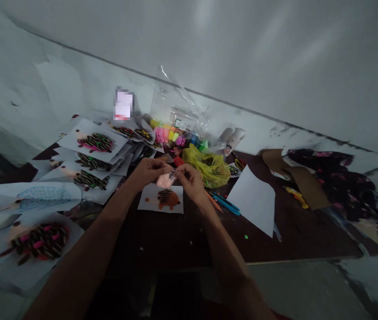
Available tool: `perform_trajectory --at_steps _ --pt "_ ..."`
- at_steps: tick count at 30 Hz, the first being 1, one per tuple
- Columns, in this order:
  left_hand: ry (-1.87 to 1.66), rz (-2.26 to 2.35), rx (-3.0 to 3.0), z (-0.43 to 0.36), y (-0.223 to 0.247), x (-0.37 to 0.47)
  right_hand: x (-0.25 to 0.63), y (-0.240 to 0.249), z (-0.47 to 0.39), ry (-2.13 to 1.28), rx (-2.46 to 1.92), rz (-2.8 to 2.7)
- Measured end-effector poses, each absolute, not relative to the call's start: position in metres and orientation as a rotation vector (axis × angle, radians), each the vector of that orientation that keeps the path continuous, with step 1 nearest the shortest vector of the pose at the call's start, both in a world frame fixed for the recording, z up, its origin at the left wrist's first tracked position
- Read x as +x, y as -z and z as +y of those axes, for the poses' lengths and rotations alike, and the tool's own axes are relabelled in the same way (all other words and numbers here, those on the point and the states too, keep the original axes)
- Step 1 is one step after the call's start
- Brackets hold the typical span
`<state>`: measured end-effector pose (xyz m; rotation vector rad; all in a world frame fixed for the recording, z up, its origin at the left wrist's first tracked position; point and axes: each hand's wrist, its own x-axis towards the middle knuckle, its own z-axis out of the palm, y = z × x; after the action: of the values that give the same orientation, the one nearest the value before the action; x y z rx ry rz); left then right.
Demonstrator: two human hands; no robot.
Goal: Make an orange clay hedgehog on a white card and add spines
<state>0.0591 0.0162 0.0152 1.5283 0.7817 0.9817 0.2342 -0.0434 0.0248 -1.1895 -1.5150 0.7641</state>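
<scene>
Between both hands is a small transparent plastic packet (165,180) with something pale peach inside, perhaps modelling clay. My left hand (149,172) pinches its left upper side, and my right hand (190,180) grips its right edge with bent fingers. Just below the packet lies a small white sheet (145,205) bearing an orange hedgehog figure (169,200) with dark spines on part of its back. A crumpled yellow plastic bag (213,166) sits beyond my right hand. Orange and blue pens (225,203) lie right of my right wrist.
Hedgehog pictures on paper (118,149) pile up at the left of the dark table (175,249). Colourful clay packs (169,133) stand by the wall. To the right are a blank white sheet (253,198), a yellow cutter (297,197), brown cardboard (312,193) and dark patterned cloth (345,182).
</scene>
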Motion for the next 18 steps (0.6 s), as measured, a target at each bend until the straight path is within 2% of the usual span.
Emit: perform_trajectory --at_steps 4,18 --pt "-1.018 0.744 1.386 0.0157 -0.0194 0.0579 0.2376 -0.0263 -0.0431 -0.799 -1.154 -1.516" --pt "-1.013 0.815 1.478 0.0145 -0.0193 0.059 0.2333 -0.0294 -0.0458 -0.94 -1.156 -1.5"
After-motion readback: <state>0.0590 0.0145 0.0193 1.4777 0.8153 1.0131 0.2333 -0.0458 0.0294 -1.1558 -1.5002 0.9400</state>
